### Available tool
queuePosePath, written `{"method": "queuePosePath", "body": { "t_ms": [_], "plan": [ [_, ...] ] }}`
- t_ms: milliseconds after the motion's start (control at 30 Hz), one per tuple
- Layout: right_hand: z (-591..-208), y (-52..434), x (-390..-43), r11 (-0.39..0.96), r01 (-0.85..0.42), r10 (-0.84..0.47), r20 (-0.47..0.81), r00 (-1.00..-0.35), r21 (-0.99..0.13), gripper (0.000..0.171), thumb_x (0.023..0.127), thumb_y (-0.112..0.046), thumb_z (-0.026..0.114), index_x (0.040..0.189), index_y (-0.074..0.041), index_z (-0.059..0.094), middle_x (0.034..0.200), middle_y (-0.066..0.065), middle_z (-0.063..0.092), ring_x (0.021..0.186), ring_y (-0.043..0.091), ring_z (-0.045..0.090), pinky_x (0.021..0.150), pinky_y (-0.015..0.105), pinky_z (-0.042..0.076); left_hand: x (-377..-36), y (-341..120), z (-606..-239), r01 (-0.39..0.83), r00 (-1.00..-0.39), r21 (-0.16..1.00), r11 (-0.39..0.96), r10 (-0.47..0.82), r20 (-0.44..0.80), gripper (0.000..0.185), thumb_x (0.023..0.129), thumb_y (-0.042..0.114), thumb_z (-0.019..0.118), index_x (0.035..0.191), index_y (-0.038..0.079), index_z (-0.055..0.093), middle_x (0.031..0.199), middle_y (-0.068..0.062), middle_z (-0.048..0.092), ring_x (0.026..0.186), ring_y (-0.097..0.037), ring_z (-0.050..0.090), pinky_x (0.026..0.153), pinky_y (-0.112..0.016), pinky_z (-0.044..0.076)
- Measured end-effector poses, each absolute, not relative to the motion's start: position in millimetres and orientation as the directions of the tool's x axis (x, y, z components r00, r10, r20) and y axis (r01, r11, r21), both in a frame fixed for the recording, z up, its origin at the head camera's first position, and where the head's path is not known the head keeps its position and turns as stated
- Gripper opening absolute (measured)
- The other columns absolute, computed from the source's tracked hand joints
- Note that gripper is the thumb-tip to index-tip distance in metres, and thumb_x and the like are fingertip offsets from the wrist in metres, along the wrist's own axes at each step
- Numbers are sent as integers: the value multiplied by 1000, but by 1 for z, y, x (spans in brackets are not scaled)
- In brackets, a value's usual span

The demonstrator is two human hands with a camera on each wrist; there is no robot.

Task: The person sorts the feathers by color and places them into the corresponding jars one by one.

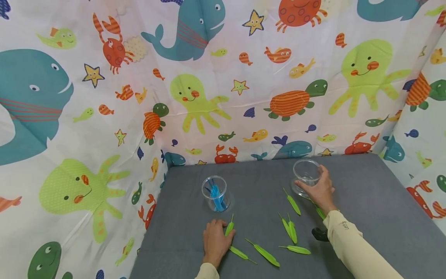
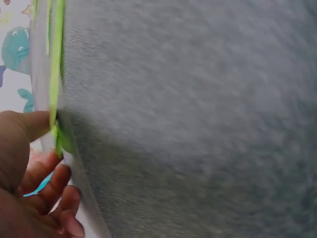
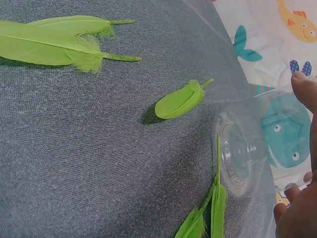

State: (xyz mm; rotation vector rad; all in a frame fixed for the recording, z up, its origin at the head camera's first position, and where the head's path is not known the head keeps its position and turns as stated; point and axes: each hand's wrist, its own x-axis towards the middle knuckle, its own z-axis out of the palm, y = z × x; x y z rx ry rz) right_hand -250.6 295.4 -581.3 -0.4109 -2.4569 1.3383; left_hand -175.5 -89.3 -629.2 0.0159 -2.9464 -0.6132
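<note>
Head view: left hand (image 1: 215, 242) pinches a green feather (image 1: 229, 228); right hand (image 1: 318, 190) grips the empty cup (image 1: 306, 176) near the table's far edge.

Table cloth (image 1: 366, 193): grey. Loose feathers (image 1: 265, 254): lime green. Feathers in the clear cup (image 1: 216, 193): blue. Backdrop (image 1: 104, 97): white, printed with teal whales, green octopuses, orange crabs.

A grey cloth-covered table (image 1: 366, 201) stands enclosed by sea-creature-printed curtains (image 1: 104, 97)

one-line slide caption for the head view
Left hand pinches a green feather; right hand grips an empty clear cup.
</note>
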Motion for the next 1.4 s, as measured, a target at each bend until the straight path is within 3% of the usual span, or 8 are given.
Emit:
{"method": "queuePosePath", "body": {
  "t_ms": [267,667,900,1033,1267,1400],
  "plan": [
    [-582,296,-249,523,82,384,149,-911,-848,117,80,-41,86,161,-8,10,161,27,29,143,54,27,106,73,12,-175,-84,-621,4,-992,487,874,-58,112,20,74,27,91,82,18,74,71,6,67,67,-12,56,62,-37,48],
    [-585,298,-250,533,77,381,158,-911,-843,117,80,-43,86,162,-9,9,162,28,28,142,55,27,105,73,13,-175,-76,-617,-25,-997,555,832,-63,49,19,79,13,85,94,13,73,67,8,65,76,-17,59,77,-49,48],
    [-584,296,-249,528,76,378,154,-913,-846,118,80,-43,86,162,-8,9,162,28,27,141,56,27,104,73,13,-177,-76,-617,3,-996,534,845,-44,76,5,83,13,79,85,14,75,71,6,61,74,-15,56,73,-48,47],
    [-584,297,-248,522,72,377,154,-913,-850,118,80,-43,86,162,-9,9,162,27,28,142,55,27,104,72,13,-178,-76,-617,56,-987,539,840,-34,156,7,83,10,78,81,16,75,75,5,61,71,-14,58,67,-42,46],
    [-585,298,-245,495,45,357,156,-921,-868,117,79,-43,87,162,-10,10,162,26,29,144,51,28,105,73,11,-184,-71,-608,122,-975,595,794,-15,220,8,87,14,78,87,20,73,80,9,66,73,-9,61,70,-37,44],
    [-587,298,-244,483,13,343,175,-923,-876,116,79,-40,87,161,-10,11,161,27,29,144,50,31,103,72,12,-190,-67,-600,173,-971,655,735,14,240,9,87,15,79,90,22,75,79,9,71,71,-4,64,68,-32,50]
  ]
}}
